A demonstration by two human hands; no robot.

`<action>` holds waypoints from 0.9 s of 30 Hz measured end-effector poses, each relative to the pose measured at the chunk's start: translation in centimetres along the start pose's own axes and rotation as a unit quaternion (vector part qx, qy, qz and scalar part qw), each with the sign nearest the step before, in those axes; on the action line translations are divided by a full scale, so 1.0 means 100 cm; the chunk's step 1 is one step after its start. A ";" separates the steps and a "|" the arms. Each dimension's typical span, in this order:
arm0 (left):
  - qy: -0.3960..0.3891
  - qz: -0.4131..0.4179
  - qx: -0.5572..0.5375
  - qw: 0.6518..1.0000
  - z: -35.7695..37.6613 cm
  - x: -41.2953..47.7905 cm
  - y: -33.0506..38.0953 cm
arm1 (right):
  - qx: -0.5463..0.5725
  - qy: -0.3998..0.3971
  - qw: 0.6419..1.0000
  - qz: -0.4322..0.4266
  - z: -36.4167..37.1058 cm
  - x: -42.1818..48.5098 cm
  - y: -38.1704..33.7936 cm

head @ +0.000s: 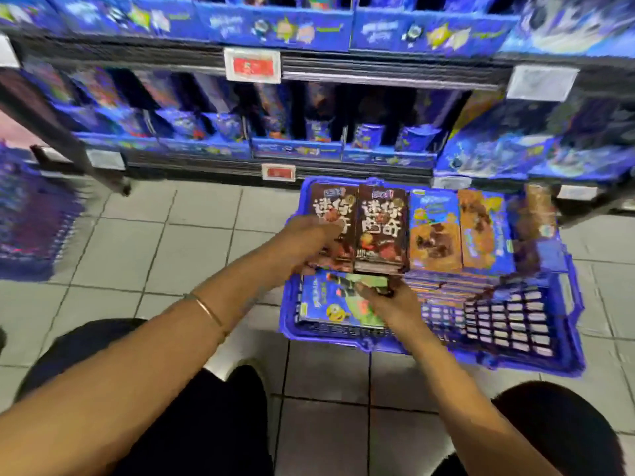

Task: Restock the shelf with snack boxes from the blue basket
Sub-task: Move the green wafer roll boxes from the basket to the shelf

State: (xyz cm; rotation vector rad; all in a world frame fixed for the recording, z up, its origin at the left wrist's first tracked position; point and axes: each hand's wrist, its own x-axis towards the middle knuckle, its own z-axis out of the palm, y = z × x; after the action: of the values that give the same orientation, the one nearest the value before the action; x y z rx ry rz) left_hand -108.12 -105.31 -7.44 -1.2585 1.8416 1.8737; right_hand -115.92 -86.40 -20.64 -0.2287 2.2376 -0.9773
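A blue basket (563, 355) stands on the tiled floor before the shelf (343, 166). It holds stacked snack boxes: two brown boxes (381, 228) with white characters, orange-and-blue boxes (460, 231), and a blue-green box (330, 300) at the near left. My left hand (309, 242) lies over the left brown box, fingers curled on its edge. My right hand (388, 300) pinches the top right corner of the blue-green box. The image is blurred by motion.
The shelf rows hold blue display trays with upright blue snack boxes (319, 128) and red price tags (252, 65). More blue packs (34, 214) hang at the far left. My dark-clothed knees (171, 424) fill the foreground on the grey tiles.
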 end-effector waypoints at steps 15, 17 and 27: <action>0.122 0.112 -0.086 0.982 0.014 -0.035 0.020 | 0.305 -0.022 0.951 -0.053 -0.060 -0.057 -0.045; 0.185 0.165 -0.123 0.961 0.021 -0.040 0.024 | 0.375 -0.020 0.925 -0.058 -0.066 -0.062 -0.063; 0.115 0.203 -0.239 0.943 0.040 -0.052 0.025 | 0.365 -0.066 0.924 -0.094 -0.067 -0.058 -0.105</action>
State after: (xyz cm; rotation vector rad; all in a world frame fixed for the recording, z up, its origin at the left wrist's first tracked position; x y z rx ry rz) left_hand -108.31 -100.11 -2.67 -1.3623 1.9475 2.6210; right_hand -116.95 -87.55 -6.96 -0.1625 1.6098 -1.7644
